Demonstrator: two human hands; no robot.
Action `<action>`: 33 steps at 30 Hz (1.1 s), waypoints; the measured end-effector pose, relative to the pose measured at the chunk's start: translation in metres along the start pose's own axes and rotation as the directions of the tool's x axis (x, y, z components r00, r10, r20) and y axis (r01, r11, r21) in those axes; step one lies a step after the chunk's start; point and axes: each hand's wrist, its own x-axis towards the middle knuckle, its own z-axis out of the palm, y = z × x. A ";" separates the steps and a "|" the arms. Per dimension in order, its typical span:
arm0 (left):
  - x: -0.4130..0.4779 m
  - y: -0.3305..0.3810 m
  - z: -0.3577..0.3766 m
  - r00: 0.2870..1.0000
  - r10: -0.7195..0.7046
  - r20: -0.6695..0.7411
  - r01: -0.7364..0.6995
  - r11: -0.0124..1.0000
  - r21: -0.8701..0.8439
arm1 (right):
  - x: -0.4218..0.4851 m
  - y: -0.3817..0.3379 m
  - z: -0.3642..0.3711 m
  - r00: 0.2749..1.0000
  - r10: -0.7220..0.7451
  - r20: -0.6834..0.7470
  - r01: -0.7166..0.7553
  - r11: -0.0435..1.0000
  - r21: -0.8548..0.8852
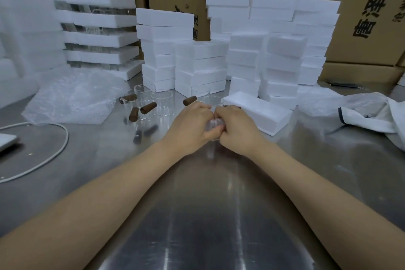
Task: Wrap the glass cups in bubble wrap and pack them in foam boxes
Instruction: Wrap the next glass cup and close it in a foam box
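Shiny steel table [219,215] carries stacked white foam boxes [263,66]; I see my left hand [190,125] and right hand [236,126] both gripping the clear bubble-wrapped glass cup [213,124], brown cork stoppers [148,107] nearby

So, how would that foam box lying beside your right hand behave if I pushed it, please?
The foam box looks like white expanded foam, so it is probably light and stiff. Lying flat on the shiny steel table, it would likely slide, not tip. Corners may dent.
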 end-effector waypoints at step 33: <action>-0.005 -0.007 0.006 0.998 -0.023 0.054 0.043 0.910 -0.412 | -0.018 0.046 -0.026 0.738 0.290 -0.610 -0.436 0.894 -0.103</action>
